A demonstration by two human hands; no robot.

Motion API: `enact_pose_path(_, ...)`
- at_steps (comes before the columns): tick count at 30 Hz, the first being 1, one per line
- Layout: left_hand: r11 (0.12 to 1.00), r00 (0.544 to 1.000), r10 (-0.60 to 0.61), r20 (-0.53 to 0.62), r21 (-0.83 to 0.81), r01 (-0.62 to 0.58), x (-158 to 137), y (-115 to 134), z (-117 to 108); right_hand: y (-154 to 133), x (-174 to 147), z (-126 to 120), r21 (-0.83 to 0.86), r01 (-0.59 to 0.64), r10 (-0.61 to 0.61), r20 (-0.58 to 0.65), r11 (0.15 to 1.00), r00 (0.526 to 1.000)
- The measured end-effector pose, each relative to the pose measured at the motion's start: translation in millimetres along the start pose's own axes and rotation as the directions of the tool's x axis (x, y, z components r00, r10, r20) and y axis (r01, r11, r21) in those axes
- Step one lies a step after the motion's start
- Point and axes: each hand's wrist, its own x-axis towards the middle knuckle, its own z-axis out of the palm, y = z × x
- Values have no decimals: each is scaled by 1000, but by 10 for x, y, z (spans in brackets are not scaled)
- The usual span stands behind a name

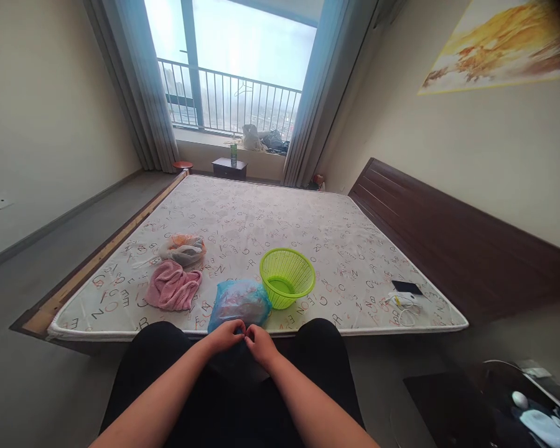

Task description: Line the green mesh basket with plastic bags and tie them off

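Clock from my seat, 12 = straight ahead. Left hand [231,336] and right hand [260,344] were both pinched nearly closed on the near edge of the blue plastic bag [241,298], fingertips almost meeting; exact grip too small to tell. Bag sat at 12, on the near edge of the mattress [247,224], bulging, contents blurred. Green basket [287,280] stood upright at 1, just beside the bag. Pink towel [173,286] lay crumpled at 10; white-and-orange bag [183,250] just behind it at 11.

Surface: bare mattress, pale, scattered letter print, white piping. Phone [406,287] lay flat between 2 and 3, white cable [407,305] coiled just nearer me. Wooden bed rail [116,242] ran along the 10 side, dark headboard [438,230] along the 2 side.

Room: bright window [252,43] at 12, railing [224,87] across it, grey curtain [144,93] at 11, its twin at 1. Small nightstand [226,167] below the window carried a green bottle [234,154]. Yellow landscape picture [504,46] hung at 2. Floor [70,233] was grey.
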Motion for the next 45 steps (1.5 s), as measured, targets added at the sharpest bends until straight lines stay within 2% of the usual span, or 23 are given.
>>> enact_pose_path(13,1000,1000,-14,8,25,14,8,-12,20,-14,-23,-9,-48,-1,3,38,999,999)
enact_pose_path(21,997,997,-52,51,57,49,-15,33,7,22,-23,27,-56,-4,8,60,998,998)
enact_pose_path(28,1000,996,-16,83,23,14,-12,68,-4,-25,-39,3,-64,-24,29,80,998,996)
enact_pose_path(38,998,998,1,58,-56,2,-16,78,-34,-77,-10,-18,3,-54,54,37,999,998)
enact_pose_path(45,1000,1000,-5,22,0,5,-13,91,1,-164,-42,-79,-57,-81,84,47,995,995)
